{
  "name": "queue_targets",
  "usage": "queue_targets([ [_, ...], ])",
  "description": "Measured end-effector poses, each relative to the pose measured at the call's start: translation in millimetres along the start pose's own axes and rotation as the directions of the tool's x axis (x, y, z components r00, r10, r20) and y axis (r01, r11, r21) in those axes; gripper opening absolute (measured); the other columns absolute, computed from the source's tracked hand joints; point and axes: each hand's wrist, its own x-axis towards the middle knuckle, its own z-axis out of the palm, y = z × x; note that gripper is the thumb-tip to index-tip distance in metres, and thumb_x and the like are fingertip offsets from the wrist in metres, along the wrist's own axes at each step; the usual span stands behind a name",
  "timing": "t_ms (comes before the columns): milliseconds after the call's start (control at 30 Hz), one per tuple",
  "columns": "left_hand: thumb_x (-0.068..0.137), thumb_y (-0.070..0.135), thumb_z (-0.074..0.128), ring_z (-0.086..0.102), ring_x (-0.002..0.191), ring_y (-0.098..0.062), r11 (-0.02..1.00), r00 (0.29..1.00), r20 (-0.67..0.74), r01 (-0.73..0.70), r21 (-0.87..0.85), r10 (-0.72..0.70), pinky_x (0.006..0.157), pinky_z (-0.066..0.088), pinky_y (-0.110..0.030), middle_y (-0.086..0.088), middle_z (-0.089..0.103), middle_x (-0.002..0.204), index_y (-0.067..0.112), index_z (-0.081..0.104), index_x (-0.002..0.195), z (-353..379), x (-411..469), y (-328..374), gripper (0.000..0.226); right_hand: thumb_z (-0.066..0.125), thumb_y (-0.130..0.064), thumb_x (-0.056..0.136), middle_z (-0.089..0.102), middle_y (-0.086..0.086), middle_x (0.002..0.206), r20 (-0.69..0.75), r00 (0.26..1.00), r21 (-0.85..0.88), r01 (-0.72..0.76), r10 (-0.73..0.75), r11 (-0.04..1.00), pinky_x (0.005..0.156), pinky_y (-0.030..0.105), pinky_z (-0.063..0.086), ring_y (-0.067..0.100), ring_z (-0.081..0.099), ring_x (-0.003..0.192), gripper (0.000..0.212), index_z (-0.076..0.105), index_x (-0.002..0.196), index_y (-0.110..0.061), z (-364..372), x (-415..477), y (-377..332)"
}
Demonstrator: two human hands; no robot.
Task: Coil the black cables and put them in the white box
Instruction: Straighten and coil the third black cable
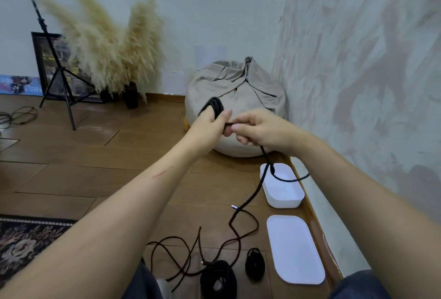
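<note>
One black cable (216, 105) part-wound in loops around the left hand's (210, 121) curled fingers, held above the floor (95, 155); right hand (259, 129) pinching the strand just beside. Slack hanging past the white box (284, 201) rim to the floor. Nearby, two coiled bundles (218, 277) beside the white lid (296, 248).

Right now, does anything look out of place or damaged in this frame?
The black cable coiled on the left hand trails across the open white box, where it might snag. Two finished coils lie on the floor, not boxed. A red scratch marks the left forearm.
</note>
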Motion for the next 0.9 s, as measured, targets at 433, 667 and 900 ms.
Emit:
queue_targets([
  [433, 0.098, 0.063, 0.044, 0.059, 0.075, -0.016, 0.909, 0.926, 0.375, 0.183, -0.374, -0.032, 0.091, 0.049, -0.044, 0.003, 0.059, 0.079, 0.013, 0.061, 0.104, 19, -20, 14, 0.054, 0.073, -0.019, 0.09, 0.053, -0.005, 0.058, -0.351, 0.936, 0.187, 0.051, 0.018, 0.981, 0.05, 0.018, 0.032, 0.009, 0.041, 0.055, 0.019, 0.063, 0.089, -0.003, -19, 0, 22],
  [667, 0.106, 0.038, 0.05, 0.061, 0.079, -0.015, 0.954, 0.941, 0.336, 0.066, -0.293, 0.038, 0.091, 0.049, -0.043, 0.005, 0.06, 0.078, 0.021, 0.059, 0.095, 24, -27, 20, 0.022, 0.067, -0.02, 0.096, 0.052, 0.005, 0.07, -0.266, 0.964, 0.282, 0.08, -0.003, 0.956, 0.056, 0.022, 0.032, 0.011, 0.043, 0.064, 0.009, 0.068, 0.09, -0.013, -27, -4, 28],
  [900, 0.105, 0.036, 0.05, 0.061, 0.07, -0.018, 0.9, 0.977, 0.197, 0.153, -0.407, -0.077, 0.087, 0.047, -0.04, 0.004, 0.057, 0.066, 0.014, 0.057, 0.089, 34, -26, 29, 0.028, 0.055, -0.018, 0.103, 0.049, 0.0, 0.071, -0.208, 0.974, 0.524, 0.036, 0.086, 0.851, 0.06, 0.025, 0.032, 0.011, 0.039, 0.061, 0.013, 0.065, 0.102, -0.011, -26, -1, 45],
])
